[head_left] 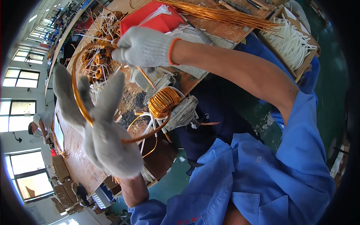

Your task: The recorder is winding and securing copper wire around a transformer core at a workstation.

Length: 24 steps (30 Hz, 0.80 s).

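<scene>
A thick copper wire [76,90] bends in a big loop between my two gloved hands and runs down to a copper-wound ring coil [164,101] on the wooden bench [77,161]. My right hand [144,47] is closed on the top of the loop, above the coil. My left hand [103,135] is lower left and blurred. Its fingers are spread, and the wire passes between them and through the palm. White sleeved leads stick out under the coil, which rests against a grey fixture [183,112].
Several finished copper coils [99,60] lie at the bench's far side. A red tray [150,18], a bundle of straight copper wires [225,15] and a wooden box of white tubes [292,45] sit beyond. Another person [41,123] works far left.
</scene>
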Each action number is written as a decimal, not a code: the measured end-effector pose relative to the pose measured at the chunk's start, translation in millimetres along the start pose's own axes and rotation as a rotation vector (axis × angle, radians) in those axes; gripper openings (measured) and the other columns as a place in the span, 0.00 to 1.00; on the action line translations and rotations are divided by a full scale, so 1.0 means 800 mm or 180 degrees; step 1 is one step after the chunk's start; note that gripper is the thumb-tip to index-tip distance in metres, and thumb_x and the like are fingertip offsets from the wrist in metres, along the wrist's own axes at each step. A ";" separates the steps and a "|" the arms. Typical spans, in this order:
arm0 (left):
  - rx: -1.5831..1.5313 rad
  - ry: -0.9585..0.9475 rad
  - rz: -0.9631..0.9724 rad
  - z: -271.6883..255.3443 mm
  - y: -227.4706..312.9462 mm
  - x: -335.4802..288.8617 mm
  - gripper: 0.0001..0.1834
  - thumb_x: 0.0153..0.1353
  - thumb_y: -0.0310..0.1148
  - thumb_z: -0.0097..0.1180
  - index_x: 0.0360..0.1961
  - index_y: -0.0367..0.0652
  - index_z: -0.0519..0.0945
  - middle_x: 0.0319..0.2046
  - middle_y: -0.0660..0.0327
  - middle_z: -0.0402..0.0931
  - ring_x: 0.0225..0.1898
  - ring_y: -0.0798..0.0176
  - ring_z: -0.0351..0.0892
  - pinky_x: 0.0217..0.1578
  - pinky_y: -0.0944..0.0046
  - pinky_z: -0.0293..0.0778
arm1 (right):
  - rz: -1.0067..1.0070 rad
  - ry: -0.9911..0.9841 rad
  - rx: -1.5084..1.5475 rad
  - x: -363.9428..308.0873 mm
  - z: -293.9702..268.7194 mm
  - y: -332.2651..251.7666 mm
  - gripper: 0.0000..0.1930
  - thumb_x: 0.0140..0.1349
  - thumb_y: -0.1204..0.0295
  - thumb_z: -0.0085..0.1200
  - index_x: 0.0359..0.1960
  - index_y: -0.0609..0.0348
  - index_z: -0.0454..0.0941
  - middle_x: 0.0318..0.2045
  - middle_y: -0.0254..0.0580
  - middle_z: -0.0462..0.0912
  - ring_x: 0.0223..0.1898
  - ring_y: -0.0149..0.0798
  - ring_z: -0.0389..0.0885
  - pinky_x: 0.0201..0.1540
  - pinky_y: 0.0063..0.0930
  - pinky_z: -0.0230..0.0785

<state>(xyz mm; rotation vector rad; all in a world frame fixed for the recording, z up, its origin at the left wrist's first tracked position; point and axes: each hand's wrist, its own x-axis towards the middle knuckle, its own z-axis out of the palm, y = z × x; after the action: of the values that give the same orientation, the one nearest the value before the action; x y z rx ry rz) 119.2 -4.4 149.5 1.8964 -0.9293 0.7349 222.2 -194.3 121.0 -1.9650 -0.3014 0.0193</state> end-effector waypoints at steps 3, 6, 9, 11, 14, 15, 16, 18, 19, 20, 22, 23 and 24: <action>-0.0343 0.0128 0.0079 0.015 -0.049 0.031 0.52 0.84 0.67 0.17 0.72 0.31 0.79 0.78 0.43 0.65 0.79 0.47 0.64 0.81 0.43 0.52 | 0.0618 -0.1172 0.0368 -0.014 0.026 -0.005 0.20 0.78 0.57 0.62 0.34 0.60 0.89 0.16 0.35 0.79 0.17 0.31 0.77 0.20 0.33 0.71; -0.0637 0.0002 -0.0353 0.024 -0.088 0.057 0.67 0.71 0.83 0.09 0.77 0.33 0.73 0.57 0.51 0.79 0.59 0.56 0.79 0.69 0.48 0.69 | 0.0440 -0.0967 0.0376 -0.038 0.009 0.010 0.18 0.77 0.56 0.63 0.39 0.59 0.91 0.19 0.35 0.81 0.18 0.29 0.76 0.20 0.29 0.72; -0.0716 0.0031 -0.0815 0.038 -0.087 0.064 0.76 0.61 0.93 0.15 0.82 0.32 0.65 0.49 0.53 0.81 0.52 0.57 0.79 0.63 0.42 0.78 | 0.0440 -0.0380 0.0706 -0.059 0.002 0.039 0.19 0.76 0.55 0.64 0.39 0.60 0.90 0.22 0.36 0.82 0.21 0.28 0.79 0.22 0.27 0.73; -0.0597 -0.0027 -0.0735 0.034 -0.072 0.064 0.75 0.60 0.94 0.18 0.82 0.33 0.65 0.49 0.53 0.81 0.51 0.57 0.80 0.62 0.42 0.79 | 0.0549 -0.0429 0.0168 -0.068 -0.011 0.020 0.20 0.75 0.56 0.64 0.32 0.62 0.87 0.26 0.37 0.84 0.28 0.27 0.83 0.27 0.28 0.78; -0.1301 -0.0003 -0.0436 0.042 -0.067 0.074 0.75 0.60 0.94 0.20 0.83 0.35 0.64 0.50 0.52 0.81 0.50 0.57 0.80 0.60 0.42 0.82 | -0.0084 -0.0738 0.0311 -0.049 -0.001 0.021 0.20 0.75 0.52 0.67 0.43 0.60 0.90 0.22 0.35 0.82 0.20 0.25 0.76 0.22 0.25 0.67; -0.1310 -0.0057 -0.0386 0.041 -0.068 0.076 0.74 0.60 0.94 0.21 0.84 0.36 0.63 0.50 0.52 0.81 0.49 0.57 0.81 0.60 0.40 0.82 | -0.0063 -0.0887 0.0562 -0.037 0.007 0.024 0.19 0.75 0.56 0.66 0.38 0.62 0.89 0.21 0.37 0.81 0.19 0.28 0.76 0.23 0.29 0.70; -0.1315 0.0093 -0.0357 0.040 -0.077 0.076 0.74 0.61 0.93 0.18 0.83 0.35 0.65 0.48 0.53 0.81 0.47 0.58 0.80 0.59 0.43 0.83 | -0.0074 -0.0731 0.0427 -0.028 0.015 0.020 0.18 0.74 0.58 0.65 0.36 0.63 0.89 0.20 0.38 0.82 0.19 0.29 0.77 0.23 0.30 0.71; -0.1322 0.0401 -0.0308 0.041 -0.087 0.080 0.74 0.62 0.92 0.12 0.81 0.35 0.70 0.44 0.55 0.81 0.44 0.60 0.80 0.55 0.48 0.85 | -0.0089 -0.0428 0.0152 -0.016 0.029 0.012 0.17 0.74 0.61 0.63 0.33 0.63 0.89 0.20 0.40 0.82 0.20 0.32 0.79 0.25 0.32 0.72; -0.0886 0.0573 -0.0439 0.043 -0.086 0.082 0.75 0.61 0.93 0.15 0.82 0.36 0.68 0.36 0.61 0.75 0.37 0.63 0.75 0.47 0.51 0.86 | -0.0068 -0.0463 0.0003 -0.011 0.031 0.010 0.16 0.73 0.62 0.63 0.32 0.63 0.88 0.20 0.41 0.83 0.20 0.33 0.80 0.25 0.33 0.73; -0.0791 0.0617 -0.0499 0.045 -0.083 0.083 0.72 0.64 0.91 0.16 0.82 0.36 0.68 0.34 0.62 0.74 0.35 0.64 0.72 0.44 0.54 0.83 | -0.0047 -0.0497 -0.0147 -0.007 0.031 0.009 0.16 0.73 0.63 0.62 0.31 0.63 0.88 0.20 0.42 0.84 0.21 0.34 0.81 0.25 0.33 0.74; -0.0640 0.0675 -0.0619 0.066 -0.059 0.087 0.66 0.69 0.86 0.18 0.82 0.36 0.68 0.31 0.65 0.70 0.31 0.66 0.67 0.38 0.59 0.76 | -0.0307 -0.0810 -0.0765 0.003 0.027 0.015 0.16 0.72 0.64 0.62 0.30 0.63 0.88 0.20 0.44 0.84 0.21 0.37 0.84 0.26 0.35 0.74; -0.0547 0.0704 -0.0683 0.075 -0.047 0.088 0.64 0.72 0.84 0.18 0.82 0.36 0.68 0.29 0.66 0.68 0.30 0.67 0.65 0.36 0.61 0.73 | -0.0616 -0.1117 -0.1223 0.011 0.027 0.017 0.16 0.71 0.63 0.63 0.30 0.63 0.88 0.20 0.45 0.85 0.21 0.37 0.84 0.25 0.36 0.75; -0.0442 0.0741 -0.0760 0.080 -0.038 0.085 0.61 0.75 0.82 0.19 0.82 0.37 0.68 0.27 0.67 0.66 0.28 0.67 0.62 0.33 0.63 0.69 | -0.0932 -0.1441 -0.1674 0.010 0.028 0.015 0.16 0.71 0.62 0.64 0.30 0.63 0.88 0.20 0.46 0.85 0.22 0.38 0.85 0.25 0.36 0.75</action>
<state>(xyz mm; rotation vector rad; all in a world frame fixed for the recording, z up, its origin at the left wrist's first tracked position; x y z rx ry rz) 189.5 -72.2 160.2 1.7201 -0.5815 0.7095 229.4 -176.9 101.9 -2.4029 -0.9695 0.2162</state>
